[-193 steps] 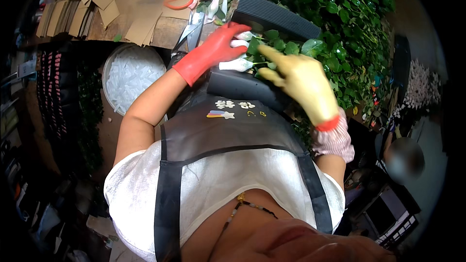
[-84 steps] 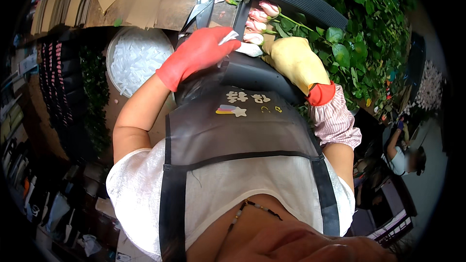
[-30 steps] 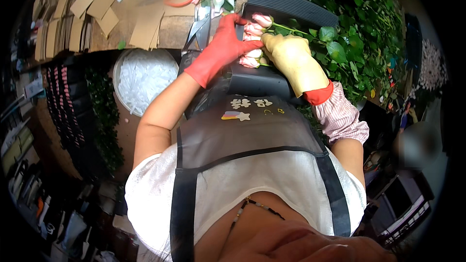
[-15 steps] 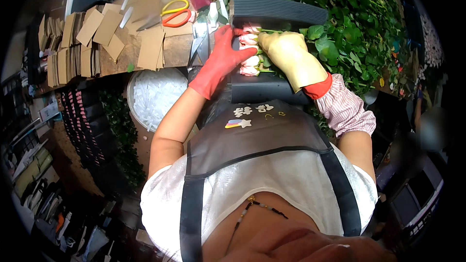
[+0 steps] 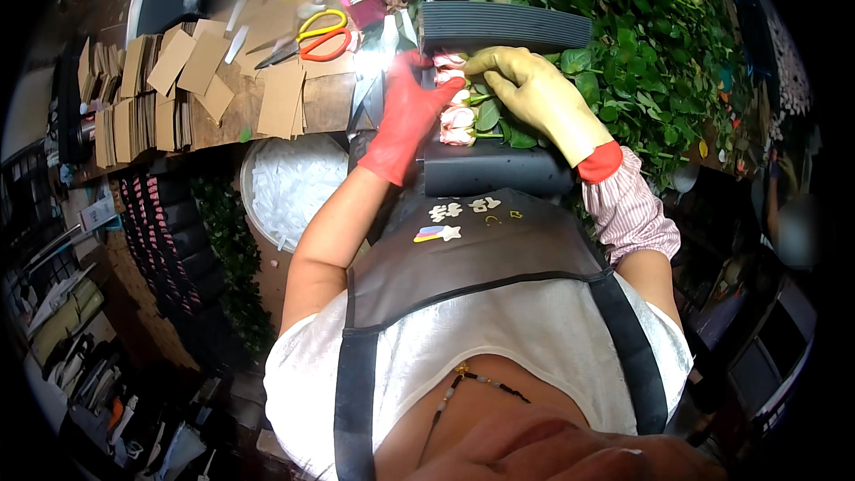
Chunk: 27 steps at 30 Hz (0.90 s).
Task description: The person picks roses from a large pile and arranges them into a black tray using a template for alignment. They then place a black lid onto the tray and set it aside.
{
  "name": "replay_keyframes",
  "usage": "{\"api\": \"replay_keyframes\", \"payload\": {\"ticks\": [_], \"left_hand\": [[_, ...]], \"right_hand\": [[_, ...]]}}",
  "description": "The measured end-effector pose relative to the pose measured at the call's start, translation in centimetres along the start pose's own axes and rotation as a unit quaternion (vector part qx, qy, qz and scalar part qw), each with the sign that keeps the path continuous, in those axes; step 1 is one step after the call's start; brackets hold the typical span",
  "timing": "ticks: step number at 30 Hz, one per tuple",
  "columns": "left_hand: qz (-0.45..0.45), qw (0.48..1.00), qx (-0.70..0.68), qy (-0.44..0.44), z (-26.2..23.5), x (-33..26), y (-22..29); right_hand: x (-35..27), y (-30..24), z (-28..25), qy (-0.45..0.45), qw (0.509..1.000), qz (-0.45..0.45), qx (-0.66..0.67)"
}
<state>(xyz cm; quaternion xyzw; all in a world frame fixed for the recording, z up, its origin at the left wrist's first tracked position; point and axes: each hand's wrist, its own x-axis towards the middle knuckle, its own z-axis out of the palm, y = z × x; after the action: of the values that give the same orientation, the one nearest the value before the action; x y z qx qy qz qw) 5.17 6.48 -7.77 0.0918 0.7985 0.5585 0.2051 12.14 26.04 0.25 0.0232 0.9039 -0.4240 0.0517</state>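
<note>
We see our left hand [image 5: 405,120], in a red glove, laid flat and open against the heads of the pink roses [image 5: 456,116], fingers spread as if to level the blooms into one even face. Our right hand [image 5: 525,89], in a yellow glove, curls loosely over the stems and leaves just beside the heads; whether it truly grips them we cannot tell. The roses lie bunched in a dark ribbed tray [image 5: 503,27], whose near and far walls keep them together. On the wooden tabletop [image 5: 321,102] to the left lie yellow-and-orange scissors [image 5: 316,36] and brown card pieces [image 5: 280,98]. Rose foliage [image 5: 659,44] is heaped to the right.
</note>
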Motion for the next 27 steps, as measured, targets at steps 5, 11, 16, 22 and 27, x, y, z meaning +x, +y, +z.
{"api": "replay_keyframes", "payload": {"ticks": [5,11,16,22,27], "left_hand": [[0.009,1.0,0.002,0.029,0.9,0.2,-2.0],[0.12,0.991,-0.032,0.045,1.5,0.1,-3.4],[0.117,0.989,-0.081,-0.032,0.7,0.3,-1.5],[0.151,0.988,-0.014,-0.026,-0.3,2.5,-4.1],[0.129,0.99,-0.036,-0.054,-0.2,2.7,-3.5]], "right_hand": [[0.6,1.7,1.5,0.04,0.991,-0.093,-0.082],[0.8,2.1,2.5,0.055,0.97,-0.154,-0.181],[0.7,1.3,1.9,0.018,0.963,-0.104,-0.249],[-8.9,-5.6,-4.1,0.113,0.993,0.011,-0.045],[-19.5,-3.0,-4.2,-0.058,0.944,0.32,-0.059]]}}
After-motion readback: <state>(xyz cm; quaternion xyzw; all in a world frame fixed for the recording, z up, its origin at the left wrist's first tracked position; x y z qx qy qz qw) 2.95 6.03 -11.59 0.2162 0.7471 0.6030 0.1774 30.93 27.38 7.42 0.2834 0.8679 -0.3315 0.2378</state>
